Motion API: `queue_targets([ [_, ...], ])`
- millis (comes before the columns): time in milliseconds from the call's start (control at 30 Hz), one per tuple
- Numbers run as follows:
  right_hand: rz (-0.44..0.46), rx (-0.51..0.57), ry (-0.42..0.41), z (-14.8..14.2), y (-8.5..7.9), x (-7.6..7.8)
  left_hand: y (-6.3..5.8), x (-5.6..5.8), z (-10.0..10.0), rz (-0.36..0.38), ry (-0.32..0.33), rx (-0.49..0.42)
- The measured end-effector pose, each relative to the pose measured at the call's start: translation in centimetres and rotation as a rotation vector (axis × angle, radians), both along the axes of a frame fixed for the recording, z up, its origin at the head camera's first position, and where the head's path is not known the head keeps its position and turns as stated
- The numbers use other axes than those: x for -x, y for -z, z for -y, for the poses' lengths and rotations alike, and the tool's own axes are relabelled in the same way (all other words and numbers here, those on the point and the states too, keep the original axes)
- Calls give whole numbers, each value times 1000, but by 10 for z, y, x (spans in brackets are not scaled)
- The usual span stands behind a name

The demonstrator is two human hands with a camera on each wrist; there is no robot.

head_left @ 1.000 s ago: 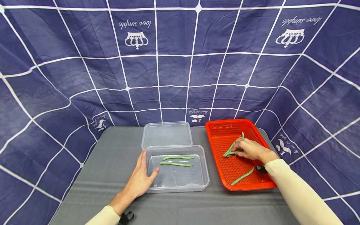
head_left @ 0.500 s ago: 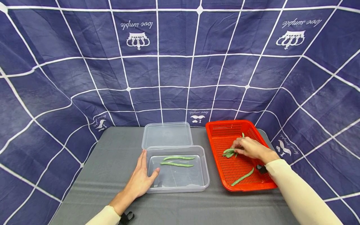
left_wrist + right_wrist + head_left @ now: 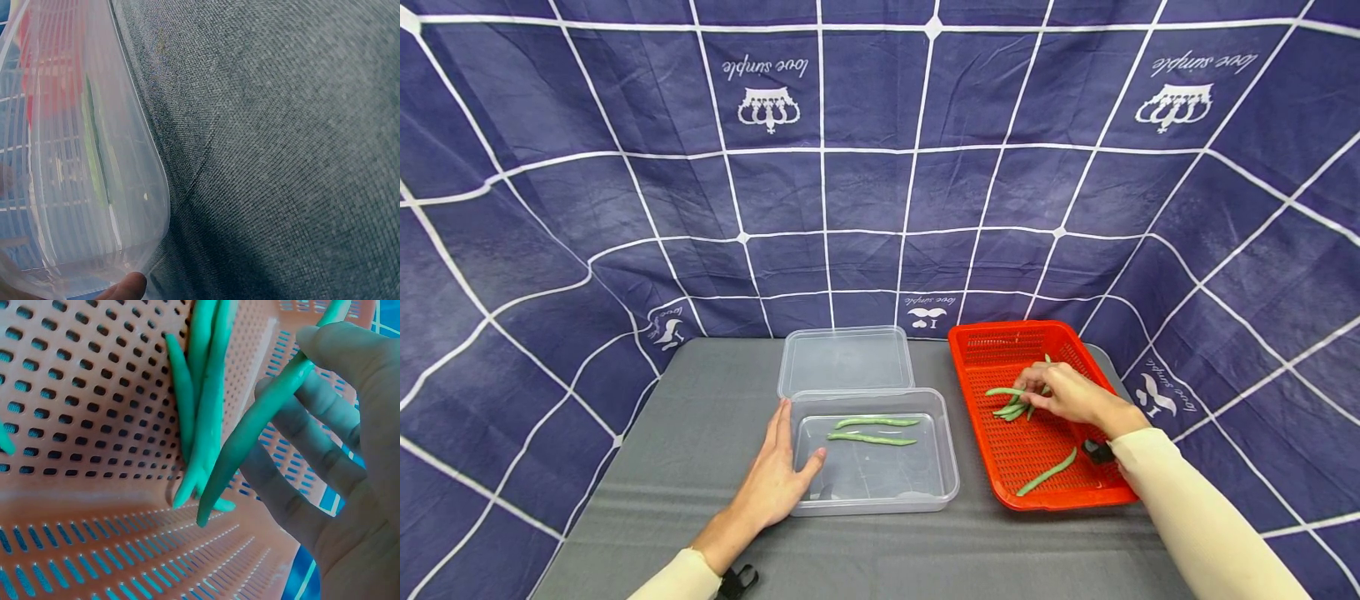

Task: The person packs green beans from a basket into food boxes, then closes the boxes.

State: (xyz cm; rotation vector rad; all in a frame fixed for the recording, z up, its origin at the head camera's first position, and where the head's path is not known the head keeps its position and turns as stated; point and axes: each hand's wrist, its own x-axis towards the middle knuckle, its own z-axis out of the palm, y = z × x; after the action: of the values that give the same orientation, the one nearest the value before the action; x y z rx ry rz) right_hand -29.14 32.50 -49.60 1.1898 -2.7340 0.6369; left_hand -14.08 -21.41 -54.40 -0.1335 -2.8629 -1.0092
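Note:
My right hand (image 3: pixel 1060 393) pinches a green bean (image 3: pixel 259 422) between thumb and fingers, over the red plastic basket (image 3: pixel 992 467). Beneath it, several other green beans (image 3: pixel 203 394) lie bunched on the basket's perforated bottom. A single bean (image 3: pixel 1047 472) lies apart near the basket's front. At the left side of the clear plastic container (image 3: pixel 880 503) rests my left hand (image 3: pixel 778 475), its fingers straight along the wall and the thumb at the near left corner. Two green beans (image 3: pixel 872 437) lie side by side inside that container.
A clear lid (image 3: pixel 846 358) lies flat behind the container. Grey cloth (image 3: pixel 715 400) covers the table. Blue curtains (image 3: pixel 865 192) with white lines stand at the back and both sides.
My right hand has picked a bean out of the bunch and raised it slightly, its end now pointing left. The left hand and the container stay in place.

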Motion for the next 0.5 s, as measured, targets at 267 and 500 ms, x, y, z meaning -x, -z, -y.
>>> queue_targets([
  [267, -67, 29, 11, 5, -9, -5, 1, 0, 0, -24, 1, -6],
  [500, -106, 28, 30, 12, -17, -10, 2, 0, 0, -25, 7, -11],
])
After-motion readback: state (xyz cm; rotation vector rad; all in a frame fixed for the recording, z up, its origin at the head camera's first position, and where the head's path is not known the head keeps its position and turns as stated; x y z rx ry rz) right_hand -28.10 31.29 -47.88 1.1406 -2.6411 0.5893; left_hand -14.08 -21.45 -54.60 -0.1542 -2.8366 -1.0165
